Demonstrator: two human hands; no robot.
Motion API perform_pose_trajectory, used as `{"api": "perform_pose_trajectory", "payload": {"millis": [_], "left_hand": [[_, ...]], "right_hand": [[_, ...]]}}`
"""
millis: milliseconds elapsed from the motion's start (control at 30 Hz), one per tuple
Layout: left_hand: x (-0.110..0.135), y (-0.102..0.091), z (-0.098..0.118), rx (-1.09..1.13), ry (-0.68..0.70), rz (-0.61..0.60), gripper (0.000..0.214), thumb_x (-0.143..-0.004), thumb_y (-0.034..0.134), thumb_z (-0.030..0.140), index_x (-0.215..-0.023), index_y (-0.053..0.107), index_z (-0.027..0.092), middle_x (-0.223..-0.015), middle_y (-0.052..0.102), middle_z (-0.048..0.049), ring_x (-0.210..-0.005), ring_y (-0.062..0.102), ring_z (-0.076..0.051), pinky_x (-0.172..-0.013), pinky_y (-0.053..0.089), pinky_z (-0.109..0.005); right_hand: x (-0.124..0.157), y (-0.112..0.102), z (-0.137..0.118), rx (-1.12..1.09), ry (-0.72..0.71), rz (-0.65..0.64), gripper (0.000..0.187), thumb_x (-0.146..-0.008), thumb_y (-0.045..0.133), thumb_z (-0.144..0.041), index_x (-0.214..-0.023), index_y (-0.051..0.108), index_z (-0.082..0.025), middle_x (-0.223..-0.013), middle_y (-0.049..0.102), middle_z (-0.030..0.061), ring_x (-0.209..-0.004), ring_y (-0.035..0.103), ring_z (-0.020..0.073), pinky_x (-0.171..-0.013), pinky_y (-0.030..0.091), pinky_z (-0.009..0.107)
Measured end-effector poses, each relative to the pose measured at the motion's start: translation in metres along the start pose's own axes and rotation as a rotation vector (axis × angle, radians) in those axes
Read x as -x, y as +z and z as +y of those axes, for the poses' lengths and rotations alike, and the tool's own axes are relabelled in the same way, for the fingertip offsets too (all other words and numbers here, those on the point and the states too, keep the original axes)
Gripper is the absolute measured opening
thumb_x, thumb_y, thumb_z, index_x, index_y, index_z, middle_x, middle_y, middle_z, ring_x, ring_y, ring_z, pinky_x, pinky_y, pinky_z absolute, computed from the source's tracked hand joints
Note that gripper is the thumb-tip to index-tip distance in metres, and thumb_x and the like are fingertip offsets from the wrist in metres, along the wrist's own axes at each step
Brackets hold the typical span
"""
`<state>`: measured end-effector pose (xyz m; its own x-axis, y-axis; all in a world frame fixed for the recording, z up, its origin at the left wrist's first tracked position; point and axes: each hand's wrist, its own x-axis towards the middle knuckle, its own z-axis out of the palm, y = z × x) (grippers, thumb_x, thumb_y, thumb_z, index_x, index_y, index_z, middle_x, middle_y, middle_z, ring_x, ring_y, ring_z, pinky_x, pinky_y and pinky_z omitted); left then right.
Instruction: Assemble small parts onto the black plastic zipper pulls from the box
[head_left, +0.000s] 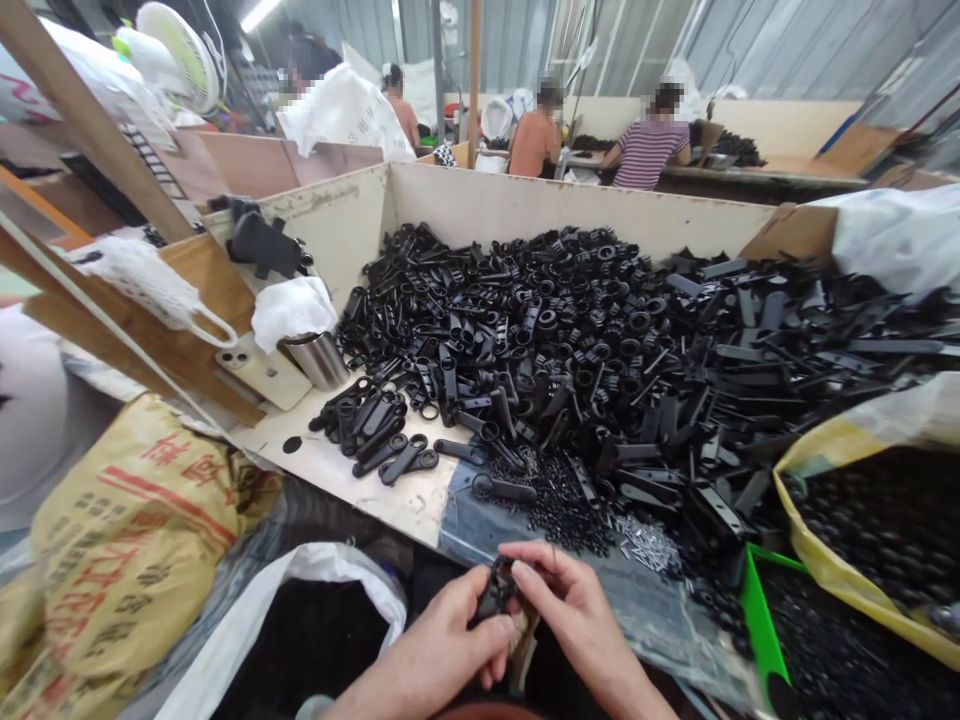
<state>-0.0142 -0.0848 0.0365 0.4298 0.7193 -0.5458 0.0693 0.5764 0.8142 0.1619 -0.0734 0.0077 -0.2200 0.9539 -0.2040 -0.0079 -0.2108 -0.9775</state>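
Observation:
A small black plastic part [491,594] is between my two hands, just off the table's front edge. My left hand [459,628] is closed around it from the left, the thumb lying along its lower side. From the right, the thumb and fingers of my right hand [553,590] pinch its upper end. The fingers cover much of the part, so its full shape is hidden. Beyond my hands lie tiny black pieces [574,505] and a small heap of silvery pins [649,545]. Several black ring-ended arms [409,458] lie on the table to the left.
A large heap of black plastic parts [525,310] fills the walled table. Right are a yellow-rimmed sack [795,520] and a green bin [765,610]; left, a metal cup [319,360] and phone [262,370]. An open white sack [247,590] stands below. People sit working behind.

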Motion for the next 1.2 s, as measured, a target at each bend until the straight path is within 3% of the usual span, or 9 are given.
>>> {"api": "perform_pose_trajectory", "payload": {"millis": [133,333,467,667,967,1200], "left_hand": [[0.006,0.005,0.003,0.224,-0.069,-0.050,0.054,-0.081,0.067,0.042,-0.123,0.052,0.013,-0.066,0.056,0.0038,-0.056,0.045,-0.011,-0.057,0.035,-0.025],[0.009,0.004,0.004,0.352,-0.080,-0.056,0.038,-0.081,0.066,0.034,-0.112,0.057,0.013,-0.061,0.054,0.0054,-0.051,0.038,-0.008,-0.055,0.027,-0.025],[0.009,0.002,0.003,0.378,-0.096,-0.062,0.036,-0.082,0.066,0.032,-0.111,0.056,0.013,-0.060,0.056,0.0053,-0.050,0.037,-0.007,-0.055,0.025,-0.025],[0.006,-0.002,0.002,0.371,-0.133,-0.064,0.042,-0.082,0.066,0.036,-0.115,0.052,0.014,-0.059,0.055,0.0063,-0.050,0.036,-0.007,-0.053,0.021,-0.026],[0.003,-0.003,0.006,0.349,-0.167,-0.096,0.045,-0.075,0.070,0.046,-0.102,0.052,0.016,-0.057,0.055,0.0063,-0.048,0.036,-0.007,-0.050,0.021,-0.025],[0.004,-0.006,0.003,0.359,-0.171,-0.117,0.042,-0.077,0.070,0.044,-0.103,0.056,0.014,-0.057,0.055,0.0054,-0.048,0.036,-0.007,-0.050,0.021,-0.025]], "right_hand": [[-0.006,-0.004,-0.005,0.066,-0.087,-0.045,0.032,-0.092,0.066,-0.050,-0.100,0.080,-0.023,-0.096,0.067,0.0043,-0.064,0.067,0.0131,-0.061,0.053,0.025],[-0.008,-0.004,0.002,0.066,-0.052,-0.069,0.032,-0.092,0.067,-0.050,-0.101,0.080,-0.022,-0.090,0.066,0.0026,-0.063,0.066,0.0132,-0.061,0.050,0.026],[-0.008,-0.004,0.005,0.092,-0.051,-0.071,0.032,-0.092,0.066,-0.050,-0.101,0.079,-0.022,-0.089,0.065,0.0023,-0.066,0.064,0.0137,-0.063,0.049,0.026],[-0.007,-0.009,0.003,0.253,-0.094,-0.080,0.028,-0.088,0.071,-0.044,-0.106,0.079,-0.025,-0.084,0.063,0.0003,-0.061,0.046,0.0115,-0.056,0.038,0.024],[-0.006,-0.017,0.004,0.204,-0.048,-0.177,0.029,-0.091,0.069,-0.043,-0.113,0.079,-0.028,-0.093,0.064,0.0034,-0.073,0.052,0.0151,-0.063,0.040,0.027],[-0.003,-0.015,0.004,0.191,-0.013,-0.133,0.025,-0.087,0.072,-0.040,-0.106,0.080,-0.026,-0.085,0.060,0.0004,-0.064,0.045,0.0124,-0.058,0.035,0.026]]}}
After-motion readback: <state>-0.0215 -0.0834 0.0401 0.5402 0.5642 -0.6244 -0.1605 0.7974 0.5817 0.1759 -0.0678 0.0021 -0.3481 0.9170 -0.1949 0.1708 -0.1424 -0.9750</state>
